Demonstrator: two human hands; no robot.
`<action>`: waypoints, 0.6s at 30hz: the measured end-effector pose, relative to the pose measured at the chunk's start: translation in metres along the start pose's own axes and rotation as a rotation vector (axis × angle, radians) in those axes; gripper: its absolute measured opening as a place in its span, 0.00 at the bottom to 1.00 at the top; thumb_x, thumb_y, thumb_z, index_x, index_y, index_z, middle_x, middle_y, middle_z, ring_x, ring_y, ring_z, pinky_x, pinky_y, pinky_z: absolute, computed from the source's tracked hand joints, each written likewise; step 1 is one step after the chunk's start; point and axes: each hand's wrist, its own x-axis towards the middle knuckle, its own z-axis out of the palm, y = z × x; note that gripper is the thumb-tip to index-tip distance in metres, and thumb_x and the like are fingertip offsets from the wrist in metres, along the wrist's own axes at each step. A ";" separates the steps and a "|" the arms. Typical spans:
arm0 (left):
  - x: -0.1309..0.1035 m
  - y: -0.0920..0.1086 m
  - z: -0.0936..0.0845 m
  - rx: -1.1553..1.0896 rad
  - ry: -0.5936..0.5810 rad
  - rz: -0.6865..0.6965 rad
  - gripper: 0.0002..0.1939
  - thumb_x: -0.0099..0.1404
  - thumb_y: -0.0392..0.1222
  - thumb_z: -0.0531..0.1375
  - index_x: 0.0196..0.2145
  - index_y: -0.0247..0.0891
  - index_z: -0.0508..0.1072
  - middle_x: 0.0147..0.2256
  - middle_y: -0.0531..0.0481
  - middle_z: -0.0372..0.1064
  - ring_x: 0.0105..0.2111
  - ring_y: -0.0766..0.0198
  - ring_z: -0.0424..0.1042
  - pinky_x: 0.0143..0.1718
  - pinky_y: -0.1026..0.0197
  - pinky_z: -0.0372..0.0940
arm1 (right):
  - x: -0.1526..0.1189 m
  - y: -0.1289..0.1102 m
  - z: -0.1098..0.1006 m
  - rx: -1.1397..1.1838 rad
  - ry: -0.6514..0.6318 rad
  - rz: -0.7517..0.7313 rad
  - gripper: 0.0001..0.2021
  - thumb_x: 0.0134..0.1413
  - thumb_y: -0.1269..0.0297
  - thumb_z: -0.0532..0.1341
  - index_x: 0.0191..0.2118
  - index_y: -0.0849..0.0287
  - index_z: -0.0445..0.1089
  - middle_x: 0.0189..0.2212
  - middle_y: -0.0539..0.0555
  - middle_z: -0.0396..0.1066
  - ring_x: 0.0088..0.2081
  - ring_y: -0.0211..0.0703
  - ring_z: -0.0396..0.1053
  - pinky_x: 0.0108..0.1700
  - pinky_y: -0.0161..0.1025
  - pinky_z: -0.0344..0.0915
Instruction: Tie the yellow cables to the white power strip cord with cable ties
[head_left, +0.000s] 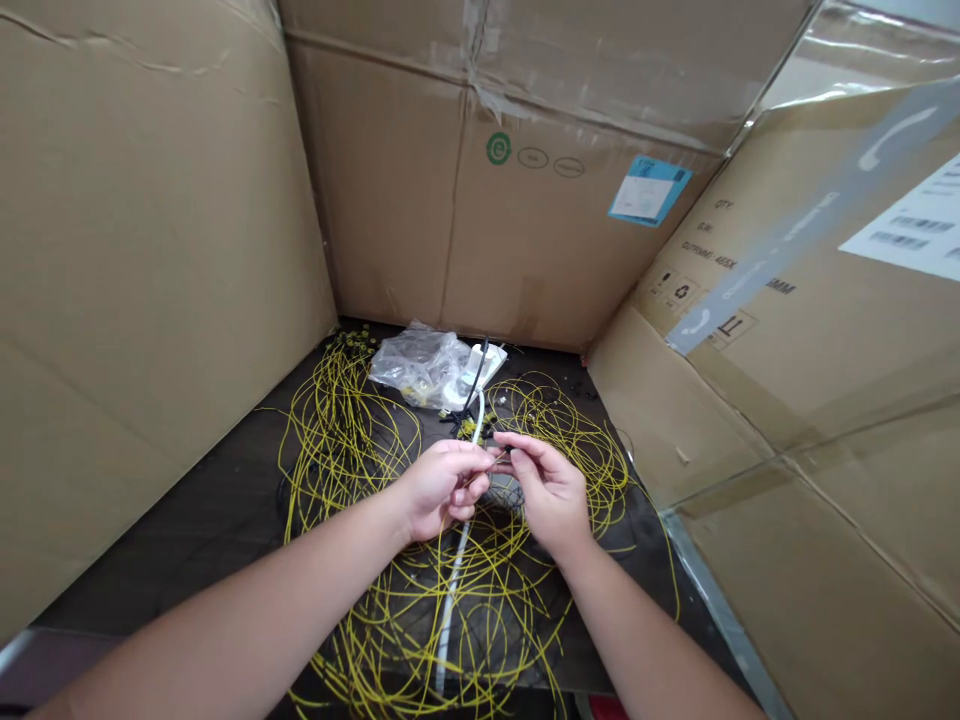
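My left hand (448, 488) is closed, its thumb and finger pinching a thin yellow wire near the wire's end. Close to its fingertips, my right hand (553, 492) grips a tiny black piece (508, 449) between thumb and fingers; its exact kind is too small to tell. Whether the wire is joined to the black piece cannot be made out. Beneath and around both hands spreads a loose tangle of yellow wires (352, 430). A white cable (452, 600) runs under my left hand toward the back, and a rounded grey object (504, 492) shows partly between my hands.
Cardboard boxes (525, 250) wall in the dark table (225, 540) at the back, left and right. Behind my hands lie a clear plastic bag (420, 362), a white item (487, 365), a thin black stick-like thing (477, 375) and scattered small black pieces (577, 385).
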 end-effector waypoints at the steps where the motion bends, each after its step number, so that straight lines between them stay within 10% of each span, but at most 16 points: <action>1: 0.000 0.000 0.000 -0.003 -0.001 -0.002 0.06 0.57 0.38 0.58 0.33 0.33 0.67 0.13 0.58 0.56 0.11 0.78 0.44 0.12 0.72 0.38 | 0.000 0.000 0.000 -0.013 0.002 -0.005 0.09 0.55 0.64 0.58 0.40 0.55 0.72 0.41 0.54 0.72 0.39 0.45 0.72 0.41 0.46 0.73; 18: -0.001 0.007 -0.003 -0.215 -0.106 -0.173 0.02 0.57 0.33 0.56 0.28 0.33 0.64 0.15 0.58 0.56 0.10 0.80 0.46 0.11 0.75 0.39 | 0.001 0.002 -0.003 -0.039 0.026 0.083 0.08 0.53 0.62 0.60 0.38 0.59 0.70 0.34 0.54 0.72 0.31 0.38 0.70 0.38 0.40 0.70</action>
